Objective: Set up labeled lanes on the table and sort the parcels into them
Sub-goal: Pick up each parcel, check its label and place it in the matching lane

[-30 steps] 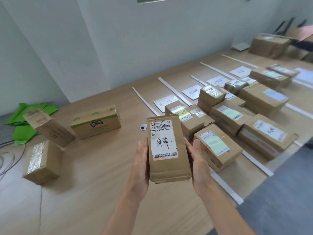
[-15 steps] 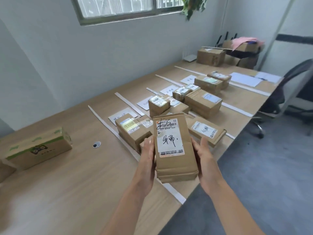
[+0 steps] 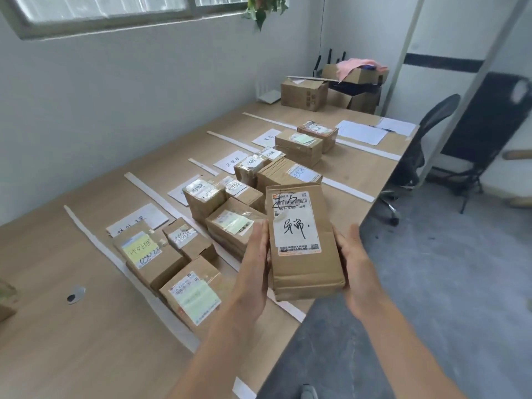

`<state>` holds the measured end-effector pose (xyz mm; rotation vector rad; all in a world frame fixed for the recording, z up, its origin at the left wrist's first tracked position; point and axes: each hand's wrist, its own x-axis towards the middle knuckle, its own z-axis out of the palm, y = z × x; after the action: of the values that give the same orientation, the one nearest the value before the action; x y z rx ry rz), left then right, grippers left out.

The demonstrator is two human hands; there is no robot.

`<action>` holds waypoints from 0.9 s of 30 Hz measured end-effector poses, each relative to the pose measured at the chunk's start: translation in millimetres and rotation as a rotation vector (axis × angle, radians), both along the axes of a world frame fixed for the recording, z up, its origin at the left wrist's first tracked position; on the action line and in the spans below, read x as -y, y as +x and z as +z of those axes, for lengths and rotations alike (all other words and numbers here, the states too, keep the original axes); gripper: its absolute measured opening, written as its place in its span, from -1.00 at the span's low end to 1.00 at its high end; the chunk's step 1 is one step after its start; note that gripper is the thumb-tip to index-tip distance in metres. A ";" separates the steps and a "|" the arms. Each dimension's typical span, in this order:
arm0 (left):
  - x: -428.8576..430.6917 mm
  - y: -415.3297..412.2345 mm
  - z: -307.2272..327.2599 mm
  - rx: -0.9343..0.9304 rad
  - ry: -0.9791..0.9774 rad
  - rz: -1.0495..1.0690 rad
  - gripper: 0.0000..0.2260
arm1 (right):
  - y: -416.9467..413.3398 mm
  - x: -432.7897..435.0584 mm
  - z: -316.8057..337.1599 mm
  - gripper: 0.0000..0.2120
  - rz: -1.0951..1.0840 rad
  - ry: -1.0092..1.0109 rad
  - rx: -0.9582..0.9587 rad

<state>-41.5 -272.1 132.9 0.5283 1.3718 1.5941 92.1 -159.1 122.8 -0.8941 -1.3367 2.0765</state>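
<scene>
The left hand [image 3: 253,272] and right hand [image 3: 354,263] hold a tall brown cardboard parcel with a white handwritten label [image 3: 302,240] between them. It is lifted off the light wooden surface [image 3: 72,355], over its near edge, with the label facing up. Each hand's fingers are clamped on one long side of the parcel. The thumbs lie along the front edges, and the other fingers are hidden behind it.

Just left of the hands, three brown boxes with yellow and green stickers [image 3: 190,295] sit close together in the nearest lane. A long white strip [image 3: 115,254] borders that lane on its left, and a handwritten white paper sheet [image 3: 144,220] lies at its far end. Farther along, more taped brown boxes [image 3: 230,226] fill the next lanes, with white strips between them and a paper sheet behind each group.

At the far end stand open cardboard cartons [image 3: 302,93], one with a pink cloth [image 3: 359,66] on top. A black office chair [image 3: 426,145] stands on the grey floor to the right.
</scene>
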 end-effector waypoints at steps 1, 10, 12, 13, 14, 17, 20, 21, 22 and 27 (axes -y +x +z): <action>-17.9 -3.4 -2.2 0.011 0.013 -0.002 -0.51 | -1.9 -18.3 -1.6 -0.37 -0.004 0.010 0.004; -160.1 -27.3 -30.0 0.062 0.029 0.000 -0.18 | -19.2 -160.4 -7.0 -0.30 0.005 0.048 0.052; -186.0 -29.6 -31.5 0.065 0.020 0.011 -0.20 | -20.7 -185.1 -10.1 -0.31 0.005 0.040 0.060; -198.5 -30.4 -31.0 0.057 0.010 0.022 -0.22 | -21.7 -197.7 -11.3 -0.32 0.009 0.036 0.056; -211.1 -31.4 -29.9 0.043 -0.002 0.035 -0.25 | -23.1 -210.3 -12.4 -0.32 0.010 0.029 0.054; -251.1 -30.7 -27.9 0.008 -0.008 0.064 -0.45 | -25.7 -250.2 -14.7 -0.30 0.019 0.003 0.049; -297.2 -29.6 -32.9 0.020 -0.004 0.120 -0.57 | -27.1 -298.3 -22.6 -0.30 0.050 -0.021 0.032; -312.7 -28.7 -35.5 0.016 -0.010 0.125 -0.55 | -27.3 -316.3 -25.5 -0.31 0.067 -0.026 0.031; -328.5 -27.5 -38.1 0.009 -0.019 0.117 -0.48 | -27.0 -335.4 -27.5 -0.31 0.081 -0.028 0.035; -419.0 -12.5 -50.2 0.029 -0.031 0.124 -0.29 | -21.7 -439.0 -27.8 -0.31 0.160 -0.024 0.057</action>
<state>-54.1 147.0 82.7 0.4066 1.4286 1.6703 70.4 279.9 95.0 -0.8888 -1.4589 2.2059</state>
